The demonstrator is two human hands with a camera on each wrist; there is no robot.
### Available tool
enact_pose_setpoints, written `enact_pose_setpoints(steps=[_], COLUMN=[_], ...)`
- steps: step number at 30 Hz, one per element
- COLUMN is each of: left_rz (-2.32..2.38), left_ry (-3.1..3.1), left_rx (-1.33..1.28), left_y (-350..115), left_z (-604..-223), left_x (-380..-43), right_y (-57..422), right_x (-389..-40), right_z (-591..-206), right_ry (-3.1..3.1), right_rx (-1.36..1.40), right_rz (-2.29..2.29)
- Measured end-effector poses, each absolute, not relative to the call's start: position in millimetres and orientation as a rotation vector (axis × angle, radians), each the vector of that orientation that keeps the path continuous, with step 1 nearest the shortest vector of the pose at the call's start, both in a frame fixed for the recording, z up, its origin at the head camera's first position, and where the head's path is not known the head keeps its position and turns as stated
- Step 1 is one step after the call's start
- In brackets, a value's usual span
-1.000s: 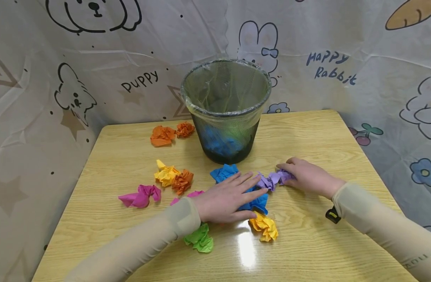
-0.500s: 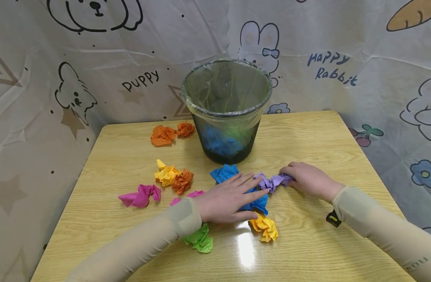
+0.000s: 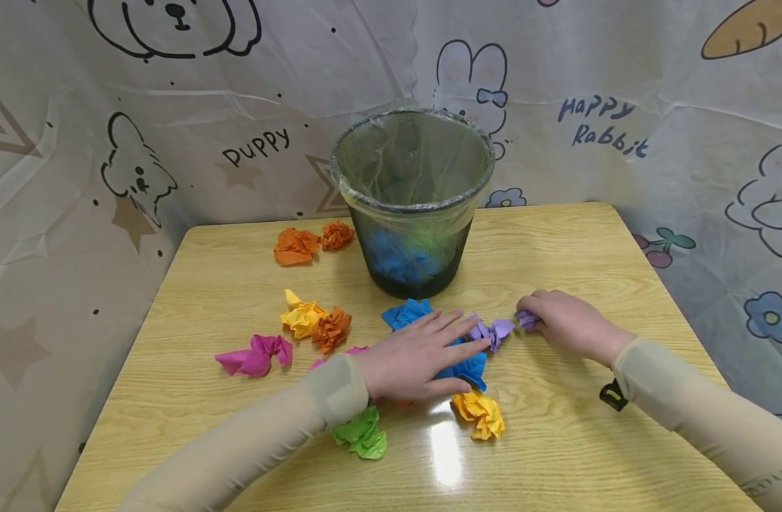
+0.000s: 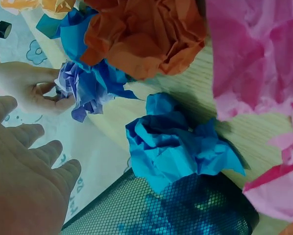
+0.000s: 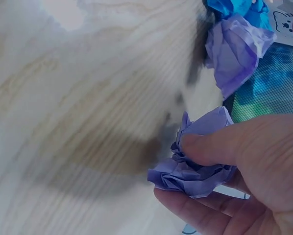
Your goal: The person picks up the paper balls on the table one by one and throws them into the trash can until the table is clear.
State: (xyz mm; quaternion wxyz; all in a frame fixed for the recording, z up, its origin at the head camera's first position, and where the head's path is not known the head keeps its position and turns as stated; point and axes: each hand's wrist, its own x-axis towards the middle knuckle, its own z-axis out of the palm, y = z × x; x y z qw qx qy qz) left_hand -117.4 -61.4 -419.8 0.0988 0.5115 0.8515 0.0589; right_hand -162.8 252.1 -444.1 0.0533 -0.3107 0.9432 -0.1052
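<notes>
Left hand [image 3: 416, 361] spread, right hand [image 3: 571, 323] pinching a purple paper ball [image 5: 191, 177] in front of the mesh bin [image 3: 411, 284], we're likely picking up and next need a snug hold.

1. Left arm [image 3: 256, 434], sleeved, angles up from the bottom left.
2. Left hand [image 3: 406, 363]: back upward, fingers [image 3: 464, 350] straight and fanned, thumb out wide!
3. Right arm [image 3: 704, 416], sleeved too, stretches in from the lower right.
4. Right hand [image 3: 570, 323]: fingers bent, thumb [image 5: 210, 147] opposite, pinching!
</notes>
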Motion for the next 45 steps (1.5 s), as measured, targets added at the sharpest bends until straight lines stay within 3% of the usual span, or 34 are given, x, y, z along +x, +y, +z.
enact_pose_setpoints(steps=[16, 28, 45], left_rz=[0.063, -0.066, -0.110], left_ry=[2.588, 2.621, 2.768], left_rx=[1.594, 1.743, 1.671], left_y=[-59, -48, -73], left_z=[-389, -336, -256], left_x=[-130, -140, -156], right_y=[250, 241, 235], right_x=[-165, -176, -196], right_z=[-383, -311, -244], right_ry=[2.919, 3.014, 3.076], right_rx=[-1.020, -1.177, -1.262], right_rz=[-0.336, -0.319, -0.317])
